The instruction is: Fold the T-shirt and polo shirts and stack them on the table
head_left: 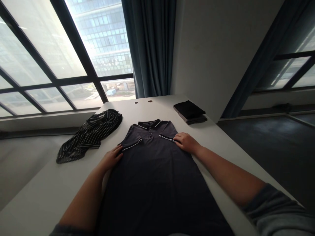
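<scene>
A dark grey polo shirt (152, 177) lies face up and spread out on the white table, its black collar with white trim at the far end. Both short sleeves are folded inward over the chest, their white-edged cuffs showing. My left hand (113, 158) rests at the shirt's left edge, fingers stretched out and touching the fold beside the left sleeve. On the other side, my right hand (186, 142) lies on the right sleeve and the shirt's edge, with its fingers laid flat near the cuff. The near end of the shirt runs out of view.
A crumpled black-and-white striped garment (91, 134) lies on the left of the white table (46, 193). At the back right sits a stack of folded dark clothes (190, 111). Two round holes are near the far edge. Windows, a blue curtain (152, 49) and a wall stand beyond.
</scene>
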A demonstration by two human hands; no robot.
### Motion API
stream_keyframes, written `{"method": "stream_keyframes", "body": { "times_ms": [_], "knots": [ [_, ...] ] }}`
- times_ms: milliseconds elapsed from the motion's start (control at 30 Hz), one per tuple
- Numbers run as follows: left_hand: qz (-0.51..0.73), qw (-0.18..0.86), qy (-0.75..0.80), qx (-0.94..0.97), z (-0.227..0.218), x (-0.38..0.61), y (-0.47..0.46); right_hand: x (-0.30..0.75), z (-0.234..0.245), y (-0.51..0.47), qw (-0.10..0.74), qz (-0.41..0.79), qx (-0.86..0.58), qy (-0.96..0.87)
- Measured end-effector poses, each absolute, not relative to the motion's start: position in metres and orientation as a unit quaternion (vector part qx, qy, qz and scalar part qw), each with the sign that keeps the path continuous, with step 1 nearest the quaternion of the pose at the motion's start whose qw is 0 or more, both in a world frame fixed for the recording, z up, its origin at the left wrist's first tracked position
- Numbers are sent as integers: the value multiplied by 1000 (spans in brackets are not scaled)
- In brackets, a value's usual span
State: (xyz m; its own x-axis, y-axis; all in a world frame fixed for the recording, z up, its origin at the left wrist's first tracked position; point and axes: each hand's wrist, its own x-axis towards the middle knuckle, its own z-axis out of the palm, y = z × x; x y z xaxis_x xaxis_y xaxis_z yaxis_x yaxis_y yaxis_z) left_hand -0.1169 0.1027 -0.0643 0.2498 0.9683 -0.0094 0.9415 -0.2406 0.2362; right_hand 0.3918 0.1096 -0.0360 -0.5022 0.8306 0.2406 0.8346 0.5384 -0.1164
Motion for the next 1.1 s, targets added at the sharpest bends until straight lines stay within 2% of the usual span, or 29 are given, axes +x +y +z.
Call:
{"method": "stream_keyframes", "body": {
  "times_ms": [200, 333, 900, 1100],
  "knots": [
    [139, 82, 598, 785, -73, -113, 107, 332, -34, 153, 52, -10, -568, -821],
    [210, 95, 575, 785, -79, -118, 110, 320, -44, 169, 45, 10, -616, -786],
    [234, 82, 571, 782, -88, -117, 114, 320, -48, 176, 12, -35, -546, -837],
    [232, 81, 573, 782, -88, -117, 115, 323, -36, 175, 31, -61, -531, -845]
  ]
}}
